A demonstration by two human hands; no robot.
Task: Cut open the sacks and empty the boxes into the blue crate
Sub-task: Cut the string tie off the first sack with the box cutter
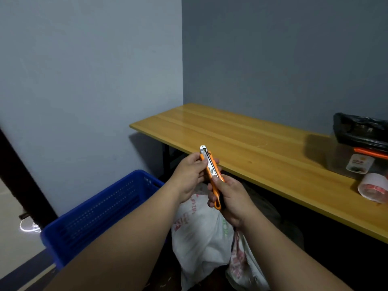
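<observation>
Centre frame, both hands grip an orange utility knife; soft, light-looking sacks below, best grasped at the gathered top.

Walls: plain blue-grey, meeting at a corner.
Table: long, yellow wood, against the right wall.
Floor: pale.

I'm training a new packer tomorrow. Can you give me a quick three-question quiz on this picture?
1. True or false: both hands hold the orange utility knife.
2. Where does the blue perforated plastic crate stand: A) on the wooden table, B) on the floor to the left of the white woven sack, C) inside the sack?
3. What lies at the right end of the yellow wooden table, nearest the camera?

Key: 1 true: left hand and right hand both keep a grip on it. 2 B. 3 a roll of tape.
</observation>
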